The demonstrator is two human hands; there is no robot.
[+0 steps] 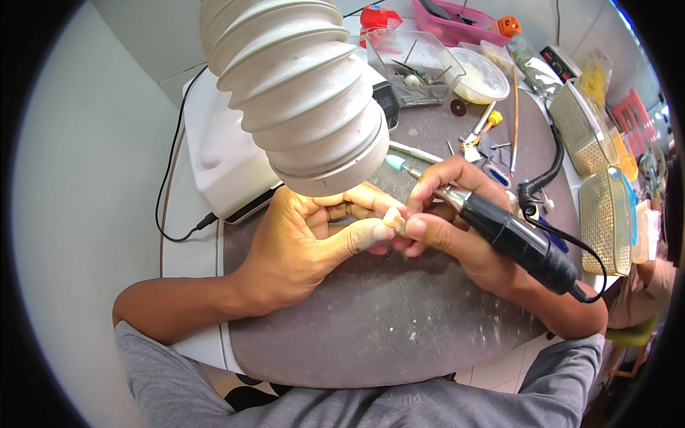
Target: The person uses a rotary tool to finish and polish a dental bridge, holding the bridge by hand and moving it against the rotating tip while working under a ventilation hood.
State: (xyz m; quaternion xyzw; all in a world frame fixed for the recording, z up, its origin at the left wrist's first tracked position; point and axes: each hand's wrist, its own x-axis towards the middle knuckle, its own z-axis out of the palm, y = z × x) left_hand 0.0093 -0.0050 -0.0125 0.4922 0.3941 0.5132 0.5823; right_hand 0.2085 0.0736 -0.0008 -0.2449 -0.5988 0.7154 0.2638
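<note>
Head view, left hand [303,246] pinching tooth model [393,217], handpiece [517,242]

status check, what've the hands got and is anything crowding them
Left hand pinching small cream piece. Right hand gripping black rotary handpiece, tip at the piece. White ribbed hose close above.

Single head cam, fisheye, looking steeply down at the mat [371,321] from close range; forearms enter from 6 o'clock, hands [371,225] sit dead centre. The hose [300,93] hangs nearest the lens, filling 11 to 12 o'clock, with the tool clutter pushed out to 1–2 o'clock. Edges bend toward the black rim; no second view, so no overlap.
</note>
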